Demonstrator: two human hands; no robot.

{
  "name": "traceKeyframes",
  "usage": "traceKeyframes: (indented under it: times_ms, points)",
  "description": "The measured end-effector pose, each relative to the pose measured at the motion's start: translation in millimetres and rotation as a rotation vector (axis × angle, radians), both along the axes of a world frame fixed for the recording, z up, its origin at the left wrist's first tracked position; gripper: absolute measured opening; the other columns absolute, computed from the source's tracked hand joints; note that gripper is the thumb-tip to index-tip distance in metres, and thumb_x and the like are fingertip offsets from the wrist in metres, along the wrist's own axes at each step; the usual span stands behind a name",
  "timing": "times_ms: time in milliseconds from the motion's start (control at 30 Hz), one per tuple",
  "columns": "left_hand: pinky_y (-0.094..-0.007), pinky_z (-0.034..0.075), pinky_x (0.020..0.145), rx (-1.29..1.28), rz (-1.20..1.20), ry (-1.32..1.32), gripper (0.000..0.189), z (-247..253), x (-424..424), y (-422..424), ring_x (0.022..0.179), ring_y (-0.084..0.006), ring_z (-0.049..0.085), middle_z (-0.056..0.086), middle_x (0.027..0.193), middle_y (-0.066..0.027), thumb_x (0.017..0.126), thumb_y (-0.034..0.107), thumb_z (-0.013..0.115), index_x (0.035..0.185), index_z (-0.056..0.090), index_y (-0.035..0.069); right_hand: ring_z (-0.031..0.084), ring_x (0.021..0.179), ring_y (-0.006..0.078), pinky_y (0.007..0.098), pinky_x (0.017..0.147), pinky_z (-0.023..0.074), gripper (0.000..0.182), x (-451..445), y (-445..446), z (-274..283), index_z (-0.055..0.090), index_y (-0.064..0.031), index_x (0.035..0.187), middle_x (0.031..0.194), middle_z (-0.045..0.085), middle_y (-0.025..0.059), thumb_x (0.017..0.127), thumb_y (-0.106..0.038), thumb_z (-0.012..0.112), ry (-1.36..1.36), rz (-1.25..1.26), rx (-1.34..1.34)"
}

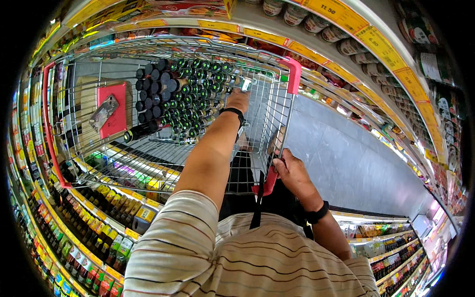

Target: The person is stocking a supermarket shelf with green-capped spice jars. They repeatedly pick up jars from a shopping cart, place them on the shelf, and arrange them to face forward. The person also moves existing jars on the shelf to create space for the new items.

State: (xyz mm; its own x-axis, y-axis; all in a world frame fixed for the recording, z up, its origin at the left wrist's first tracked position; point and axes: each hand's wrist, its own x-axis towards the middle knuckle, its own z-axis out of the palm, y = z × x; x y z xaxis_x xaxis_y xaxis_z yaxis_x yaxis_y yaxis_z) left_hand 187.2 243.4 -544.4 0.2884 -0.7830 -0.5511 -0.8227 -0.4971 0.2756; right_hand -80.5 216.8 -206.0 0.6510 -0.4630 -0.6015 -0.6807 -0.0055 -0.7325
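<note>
My left hand reaches down into a wire shopping cart, its fingers around a small bottle or jar with a pale label. Beside it stand close rows of small dark-capped glass bottles, many with green marks on their caps. One dark bottle lies on its side at the edge of the group. My right hand grips the cart's wire rim just above a red plastic corner. Both wrists wear black bands. A phone rests on a red flat item at the cart's far left.
Store shelves with yellow price strips curve around the cart, holding rows of jars. Bottled goods fill the shelves at lower left and lower right. Grey floor tiles show right of the cart. A cardboard piece lies under the red item.
</note>
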Motion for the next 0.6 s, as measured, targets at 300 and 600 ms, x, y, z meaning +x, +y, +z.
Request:
traceKeyframes:
  times_ms: [300, 600]
  points:
    - [-0.0516, 0.053, 0.091, 0.101, -0.144, 0.124, 0.034, 25, -4, -16, 0.111, -0.0434, 0.061, 0.058, 0.131, -0.0216, 0.1, 0.03, 0.042, 0.117, 0.069, 0.016, 0.066, 0.095, 0.0443, 0.0443, 0.079, 0.0533, 0.027, 1, 4, -3, 0.052, 0.0049, 0.107, 0.104, 0.067, 0.0284, 0.099, -0.02, 0.057, 0.029, -0.027, 0.037]
    - [-0.0489, 0.046, 0.098, -0.058, 0.051, 0.153, 0.028, 16, -8, 8, 0.101, -0.0378, 0.064, 0.071, 0.102, -0.0167, 0.095, 0.031, 0.054, 0.104, 0.07, 0.009, 0.065, 0.081, 0.0457, 0.0471, 0.068, 0.0511, 0.024, 10, 9, -2, 0.051, 0.0044, 0.096, 0.086, 0.066, 0.027, 0.097, -0.018, 0.059, -0.022, -0.028, -0.046]
